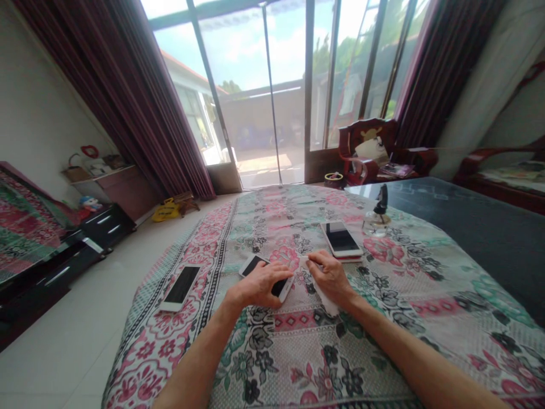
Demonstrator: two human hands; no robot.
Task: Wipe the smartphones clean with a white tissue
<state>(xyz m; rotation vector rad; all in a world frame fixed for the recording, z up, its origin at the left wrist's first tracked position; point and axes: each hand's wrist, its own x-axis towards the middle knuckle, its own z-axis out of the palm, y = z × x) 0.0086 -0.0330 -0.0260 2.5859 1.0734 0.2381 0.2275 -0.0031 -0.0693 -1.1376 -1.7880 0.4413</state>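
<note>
Readable text or numbers — none.

Left hand (260, 282) bare, with thumb (273, 301) and slim fingers (279, 271); right hand (332, 279) bare too; left forearm (204, 339) bare and long; right forearm (409, 349) bare and long; both smooth, skinny near hand, fatter higher up

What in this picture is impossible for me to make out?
All in the head view:
Phone: its middle is hidden by the left grip; whether that holds or only rests is unclear.
White piece: partly covered by the right grip; too blurred to tell cloth from paper.
Reddish edge: mostly hidden beneath the farther phone.
Item on the chair seat: too small and blurred.
Forearms: cut off by the bottom edge.
</note>
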